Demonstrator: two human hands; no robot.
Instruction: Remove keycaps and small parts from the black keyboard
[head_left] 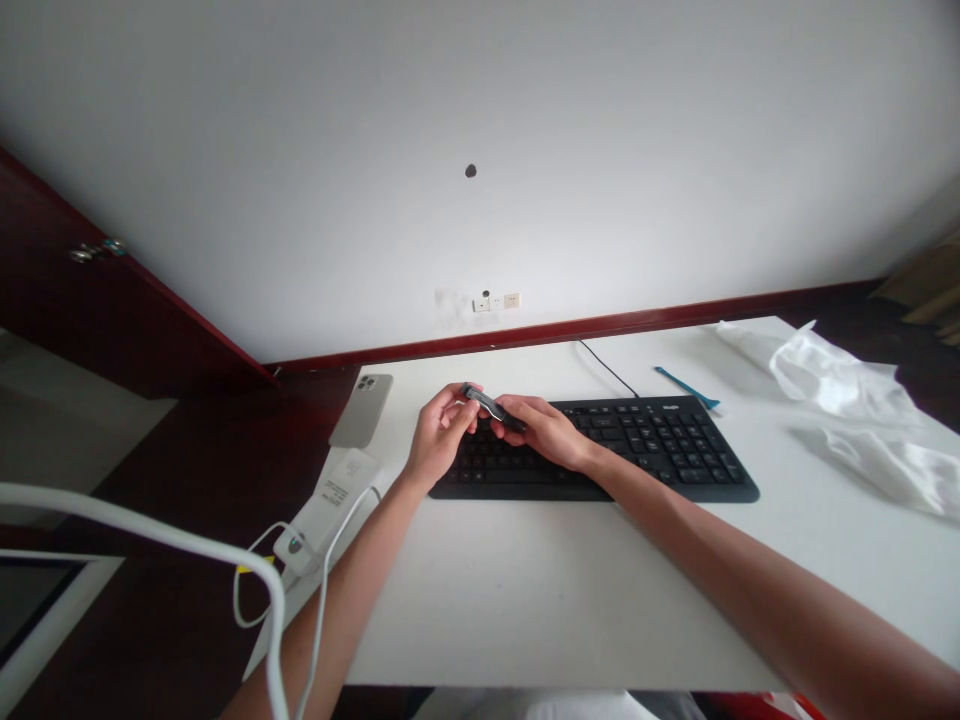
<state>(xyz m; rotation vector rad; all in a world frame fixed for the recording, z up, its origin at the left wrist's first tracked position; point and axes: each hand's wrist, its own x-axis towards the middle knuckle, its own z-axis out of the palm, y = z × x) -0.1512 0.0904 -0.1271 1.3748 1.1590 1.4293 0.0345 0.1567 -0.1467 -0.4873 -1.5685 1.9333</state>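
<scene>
Both arms reach to the middle of the frame. The left hand (442, 435) and right hand (544, 432) curl their fingers tight around a small dark stick (491, 407), just above a black keyboard (660, 450).

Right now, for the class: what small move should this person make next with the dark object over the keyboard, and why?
Probably lift the small dark object slightly clear of the black keyboard, since the left hand and right hand pinch it just above the keys, where a slip could drop it.
</scene>
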